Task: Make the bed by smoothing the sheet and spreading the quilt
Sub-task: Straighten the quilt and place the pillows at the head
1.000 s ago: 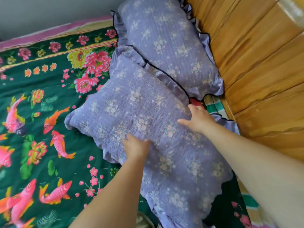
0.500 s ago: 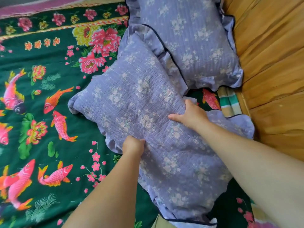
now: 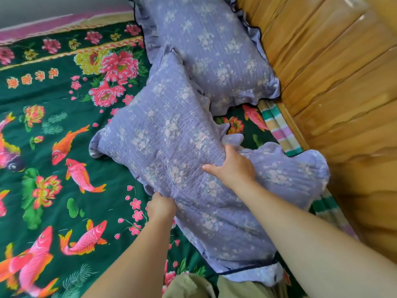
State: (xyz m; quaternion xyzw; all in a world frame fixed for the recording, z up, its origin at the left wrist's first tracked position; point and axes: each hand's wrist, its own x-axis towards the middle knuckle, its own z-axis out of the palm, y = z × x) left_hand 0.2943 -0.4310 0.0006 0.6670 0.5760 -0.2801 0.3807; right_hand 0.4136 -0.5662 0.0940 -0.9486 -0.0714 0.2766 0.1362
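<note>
A dark green sheet (image 3: 53, 147) printed with pink fish and flowers covers the bed. On it lies a lilac frilled pillow (image 3: 167, 134), slanted from upper left to lower right. My left hand (image 3: 161, 206) grips its near left edge, fingers curled into the fabric. My right hand (image 3: 233, 168) holds the pillow's far edge, thumb on top and fingers tucked behind. A second lilac pillow (image 3: 206, 52) rests further back against the headboard, overlapping the first one's top corner. No quilt is in view.
A wooden headboard (image 3: 333, 87) runs along the right side. A striped mattress edge (image 3: 279, 127) shows between sheet and wood. A grey wall (image 3: 53, 7) stands at the far end. Khaki trousers (image 3: 193, 284) show at the bottom.
Both hands have dragged the near pillow toward me and away from the second pillow, uncovering more sheet and the striped edge between them. The grips stay the same.
</note>
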